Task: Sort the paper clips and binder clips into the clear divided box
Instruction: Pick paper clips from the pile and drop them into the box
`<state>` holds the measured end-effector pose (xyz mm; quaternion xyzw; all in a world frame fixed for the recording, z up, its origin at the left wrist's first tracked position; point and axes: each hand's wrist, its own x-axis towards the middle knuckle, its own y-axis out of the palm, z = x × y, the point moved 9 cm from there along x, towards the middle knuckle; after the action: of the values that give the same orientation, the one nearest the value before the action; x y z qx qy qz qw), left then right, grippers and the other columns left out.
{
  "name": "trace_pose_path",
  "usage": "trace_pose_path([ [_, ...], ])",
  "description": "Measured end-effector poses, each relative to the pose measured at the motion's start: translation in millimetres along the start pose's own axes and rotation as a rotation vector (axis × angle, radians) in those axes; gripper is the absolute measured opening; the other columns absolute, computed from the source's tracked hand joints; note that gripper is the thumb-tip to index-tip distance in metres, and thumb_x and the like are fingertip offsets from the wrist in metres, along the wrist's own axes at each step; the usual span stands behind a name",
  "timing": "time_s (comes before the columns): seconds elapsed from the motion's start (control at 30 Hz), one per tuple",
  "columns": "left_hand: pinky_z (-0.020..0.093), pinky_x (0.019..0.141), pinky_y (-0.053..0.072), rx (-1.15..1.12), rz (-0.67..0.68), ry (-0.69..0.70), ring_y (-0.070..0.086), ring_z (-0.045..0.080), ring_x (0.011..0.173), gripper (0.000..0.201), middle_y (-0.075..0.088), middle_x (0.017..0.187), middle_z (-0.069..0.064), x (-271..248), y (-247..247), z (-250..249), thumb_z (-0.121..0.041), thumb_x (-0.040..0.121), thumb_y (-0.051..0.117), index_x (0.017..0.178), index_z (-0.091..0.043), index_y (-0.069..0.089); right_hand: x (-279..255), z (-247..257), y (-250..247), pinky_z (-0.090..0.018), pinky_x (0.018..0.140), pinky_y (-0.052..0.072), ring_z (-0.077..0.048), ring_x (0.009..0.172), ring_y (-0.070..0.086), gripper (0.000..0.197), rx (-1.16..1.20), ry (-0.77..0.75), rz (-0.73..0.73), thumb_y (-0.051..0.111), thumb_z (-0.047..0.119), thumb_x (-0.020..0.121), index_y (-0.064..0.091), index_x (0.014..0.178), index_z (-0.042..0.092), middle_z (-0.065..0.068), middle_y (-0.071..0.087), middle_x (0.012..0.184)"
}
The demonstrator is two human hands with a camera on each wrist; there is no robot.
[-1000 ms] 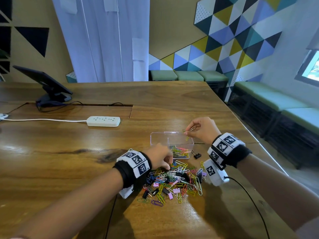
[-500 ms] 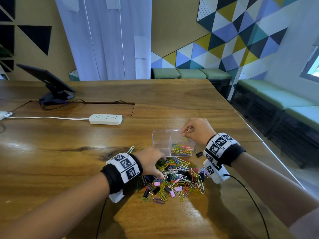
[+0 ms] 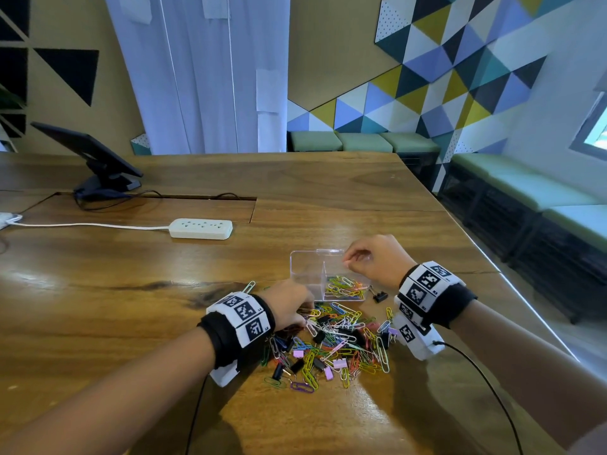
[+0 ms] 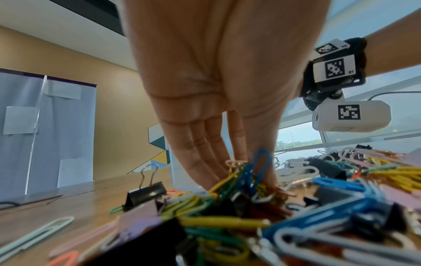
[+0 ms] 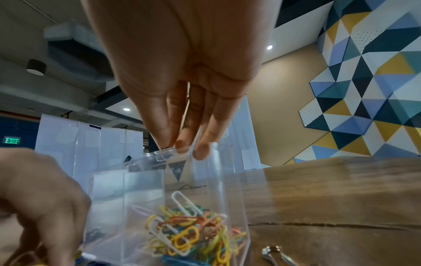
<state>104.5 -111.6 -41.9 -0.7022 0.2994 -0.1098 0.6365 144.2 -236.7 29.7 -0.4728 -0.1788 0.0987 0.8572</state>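
two hands (image 3: 289,307) working at lower centre of the head view. left hand is down in the mixed clip pile (image 3: 331,346) on the tabletop (image 3: 131,290), fingers (image 4: 205,158) nearly straight, tips pushed into the tangle around a blue paper clip (image 4: 259,162); can't tell if anything is actually pinched. right hand (image 3: 374,261) is over the far right corner of the clear divided box (image 3: 307,257), fingertips (image 5: 200,151) bunched and pointing down at the box rim, nothing visible between them. box sits just above the pile; its right compartment holds coloured paper clips (image 3: 345,287), left compartment looks bare. one black binder clip (image 3: 379,295) lies just right of the box. white power strip (image 3: 201,228) upper left, well apart.
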Motion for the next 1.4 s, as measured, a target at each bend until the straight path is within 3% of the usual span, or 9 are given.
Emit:
trace_pose_path([
  [0.17, 0.030, 0.093, 0.044, -0.023, -0.031, -0.011, 0.055, 0.022, 0.113, 0.031, 0.064, 0.118, 0.007, 0.8, -3.8, 2.5, -0.023, 0.088, 0.063, 0.116, -0.009, 0.062, -14.3, 16.8, -3.4, -0.013, 0.066, 0.047, 0.000, 0.066, 0.057, 0.011, -0.004, -0.118, -0.003, 0.066, 0.013, 0.079, 0.070, 0.085, 0.022, 0.008, 0.065, 0.078],
  [0.3, 0.027, 0.087, 0.047, -0.112, -0.068, -0.021, 0.062, 0.021, 0.103, 0.030, 0.068, 0.110, 0.007, 2.3, -7.7, 4.3, -0.022, 0.084, 0.068, 0.109, -0.008, 0.066, -29.4, 20.7, 23.8, -0.006, 0.061, 0.044, 0.009, 0.057, 0.052, 0.013, -0.164, -0.125, 0.296, 0.062, 0.018, 0.084, 0.069, 0.095, 0.023, 0.011, 0.062, 0.079],
  [0.5, 0.029, 0.075, 0.048, -0.244, -0.139, -0.014, 0.059, 0.017, 0.078, 0.024, 0.068, 0.086, 0.009, 3.9, -23.7, 5.7, -0.022, 0.078, 0.073, 0.088, 0.000, 0.069, -43.2, -1.7, 59.1, -0.033, 0.098, 0.045, -0.015, 0.112, 0.054, 0.059, -0.367, -0.003, 0.620, 0.068, 0.008, 0.077, 0.050, 0.131, 0.022, 0.002, 0.055, 0.129],
  [0.67, 0.024, 0.062, 0.051, -0.485, -0.190, -0.002, 0.056, 0.006, 0.055, 0.015, 0.060, 0.062, -0.006, 4.1, -42.3, 7.1, -0.015, 0.075, 0.077, 0.066, -0.014, 0.065, -45.6, -7.0, 75.0, -0.036, 0.102, 0.040, -0.020, 0.120, 0.049, 0.079, -0.383, -0.021, 0.702, 0.073, 0.021, 0.076, 0.032, 0.143, 0.025, -0.001, 0.048, 0.136],
  [0.8, 0.019, 0.055, 0.051, -0.668, -0.251, 0.003, 0.054, -0.001, 0.049, 0.023, 0.059, 0.066, 0.001, 9.9, -56.7, 10.3, -0.011, 0.072, 0.078, 0.075, 0.007, 0.065, -42.6, -6.5, 79.4, -0.035, 0.104, 0.037, -0.020, 0.120, 0.048, 0.068, -0.416, -0.075, 0.686, 0.071, 0.025, 0.078, 0.041, 0.139, 0.021, -0.002, 0.046, 0.137],
  [0.9, 0.011, 0.049, 0.047, -0.799, -0.297, 0.005, 0.053, -0.004, 0.045, 0.021, 0.057, 0.071, 0.009, 15.0, -65.1, 9.9, -0.004, 0.073, 0.076, 0.068, 0.005, 0.059, -41.7, -6.9, 77.4, -0.034, 0.101, 0.039, -0.019, 0.113, 0.052, 0.056, -0.362, -0.071, 0.629, 0.072, 0.025, 0.077, 0.052, 0.130, 0.021, 0.000, 0.050, 0.131],
  [1.0, 0.012, 0.048, 0.048, -0.897, -0.353, -0.009, 0.052, -0.001, 0.046, 0.023, 0.052, 0.065, 0.006, 21.1, -73.3, 11.8, -0.001, 0.073, 0.076, 0.084, 0.014, 0.062, -43.1, -7.0, 74.1, -0.030, 0.091, 0.044, -0.017, 0.099, 0.057, 0.045, -0.312, -0.058, 0.585, 0.073, 0.026, 0.077, 0.061, 0.120, 0.021, 0.001, 0.058, 0.117],
  [1.23, 0.014, 0.053, 0.054, -1.010, -0.391, -0.045, 0.057, 0.000, 0.049, 0.020, 0.062, 0.069, 0.004, 36.7, -79.9, 16.8, -0.001, 0.076, 0.073, 0.095, 0.003, 0.069, -45.8, -8.1, 70.0, -0.021, 0.076, 0.045, -0.008, 0.083, 0.057, 0.032, -0.226, -0.014, 0.537, 0.073, 0.023, 0.077, 0.066, 0.108, 0.017, 0.000, 0.067, 0.101],
  [1.4, 0.018, 0.057, 0.056, -0.983, -0.416, -0.058, 0.060, 0.008, 0.057, 0.020, 0.065, 0.074, 0.010, 46.8, -81.6, 16.9, 0.000, 0.075, 0.073, 0.095, 0.003, 0.069, -46.0, -9.7, 68.2, -0.003, 0.059, 0.034, -0.005, 0.076, 0.053, 0.031, -0.222, 0.017, 0.518, 0.072, 0.019, 0.077, 0.067, 0.107, 0.016, 0.008, 0.058, 0.085],
])
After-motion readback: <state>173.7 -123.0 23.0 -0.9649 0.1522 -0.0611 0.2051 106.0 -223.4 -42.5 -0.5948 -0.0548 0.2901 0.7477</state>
